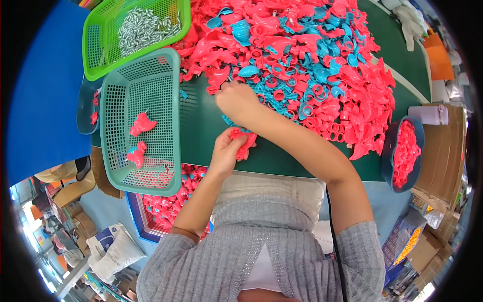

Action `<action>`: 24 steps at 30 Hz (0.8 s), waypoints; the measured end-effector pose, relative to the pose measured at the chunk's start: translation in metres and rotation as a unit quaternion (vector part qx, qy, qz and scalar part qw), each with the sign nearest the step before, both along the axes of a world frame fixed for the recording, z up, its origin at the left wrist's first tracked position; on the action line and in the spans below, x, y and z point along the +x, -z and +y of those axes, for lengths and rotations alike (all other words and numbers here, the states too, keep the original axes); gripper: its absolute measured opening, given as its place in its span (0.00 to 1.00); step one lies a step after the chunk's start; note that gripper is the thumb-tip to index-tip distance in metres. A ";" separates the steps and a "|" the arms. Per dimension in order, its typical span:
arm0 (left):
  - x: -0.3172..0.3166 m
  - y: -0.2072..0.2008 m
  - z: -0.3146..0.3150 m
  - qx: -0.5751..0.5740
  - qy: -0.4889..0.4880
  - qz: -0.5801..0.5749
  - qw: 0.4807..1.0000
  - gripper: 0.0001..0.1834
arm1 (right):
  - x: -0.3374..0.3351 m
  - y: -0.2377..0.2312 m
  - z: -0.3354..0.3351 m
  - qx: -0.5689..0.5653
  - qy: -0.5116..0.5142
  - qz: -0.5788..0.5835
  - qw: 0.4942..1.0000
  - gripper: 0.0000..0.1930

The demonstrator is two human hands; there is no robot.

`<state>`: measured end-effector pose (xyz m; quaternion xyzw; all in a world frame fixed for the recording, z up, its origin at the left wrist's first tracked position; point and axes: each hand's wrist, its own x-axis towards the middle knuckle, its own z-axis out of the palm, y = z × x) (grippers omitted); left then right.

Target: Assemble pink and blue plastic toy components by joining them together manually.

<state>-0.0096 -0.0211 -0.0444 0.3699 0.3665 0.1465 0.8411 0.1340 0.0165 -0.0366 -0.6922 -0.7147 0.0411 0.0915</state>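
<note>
My left hand point(225, 152) is closed round a pink plastic part point(245, 145) with a bit of blue on its upper side, just above the table's near edge. My right hand point(238, 102) is closed at the near left border of a large heap of pink plastic parts point(271, 25). Its fingers point away from me, and what they hold, if anything, is hidden. Blue plastic pieces point(282, 93) lie among the pink ones, beside my right wrist. To the left, a teal mesh basket point(105, 131) contains a pink part point(143, 124) and another pink part with blue point(136, 155).
Behind the teal basket stands a green basket point(90, 68) with many small silvery metal pieces. A dark bin point(88, 113) sits at the left; a blue-grey bin of pink rings point(390, 161) is at the right. Below the table edge, a crate point(138, 216) holds more pink parts.
</note>
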 end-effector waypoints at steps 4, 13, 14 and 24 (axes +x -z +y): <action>0.000 -0.001 -0.005 0.003 0.009 0.015 1.000 0.09 | -0.018 -0.014 0.006 -0.074 0.010 -0.002 0.997 0.06; 0.001 0.003 -0.010 0.024 0.019 0.023 0.999 0.09 | -0.027 -0.019 0.014 -0.101 0.122 0.071 0.985 0.05; 0.002 0.003 -0.009 0.024 0.018 0.023 0.999 0.09 | -0.026 -0.018 0.013 -0.101 0.121 0.072 0.985 0.05; 0.022 -0.027 -0.002 0.003 0.045 -0.010 0.999 0.09 | 0.073 -0.060 -0.090 -0.036 0.089 0.553 0.828 0.06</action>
